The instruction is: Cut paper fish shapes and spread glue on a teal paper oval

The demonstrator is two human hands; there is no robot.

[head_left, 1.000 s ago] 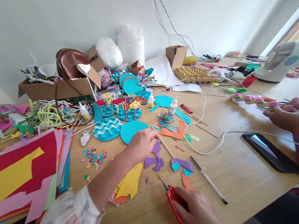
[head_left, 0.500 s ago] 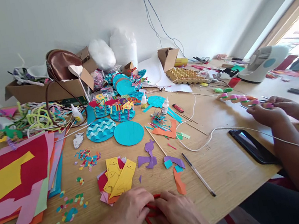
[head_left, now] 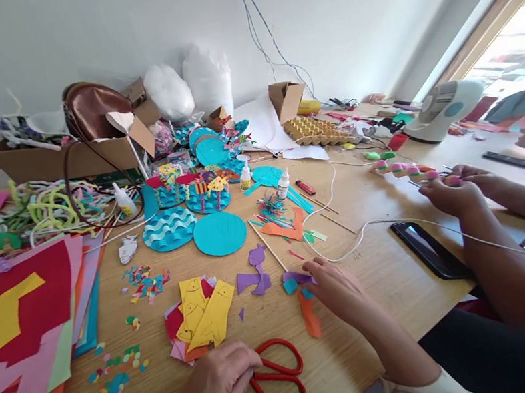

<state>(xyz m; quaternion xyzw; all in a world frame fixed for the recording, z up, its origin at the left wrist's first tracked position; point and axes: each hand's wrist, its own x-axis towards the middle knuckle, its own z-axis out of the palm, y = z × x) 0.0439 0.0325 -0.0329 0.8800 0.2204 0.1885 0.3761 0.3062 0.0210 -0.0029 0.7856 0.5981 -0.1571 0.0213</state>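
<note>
My left hand (head_left: pixel 224 383) is closed around the blade end of a pair of scissors (head_left: pixel 302 389). Its red looped handles point right over the table, while the blades are hidden under my fingers. My right hand (head_left: pixel 337 288) is stretched forward, fingers extended, with its tips over a curved purple paper scrap (head_left: pixel 293 277); whether they touch it I cannot tell. Just below those fingers lies an orange paper strip (head_left: pixel 310 317). Yellow paper pieces with drawn fish outlines (head_left: pixel 212 314) rest on a coloured paper stack beyond my left hand. A purple cut-out (head_left: pixel 258 272) lies between.
Coloured sheets (head_left: pixel 5 323) cover the left side. Blue discs (head_left: pixel 221 233), glue bottles (head_left: pixel 283 185) and a thin stick (head_left: pixel 268 246) lie ahead. A white cable (head_left: pixel 369 223) crosses towards a phone (head_left: pixel 429 248). At right, another person's hands (head_left: pixel 459 189) hold a pink-and-green craft piece.
My right hand has left the scissors and moved forward and right to the purple scrap. My left hand keeps the scissors, whose red handles now show fully. The view has shifted slightly right.
</note>
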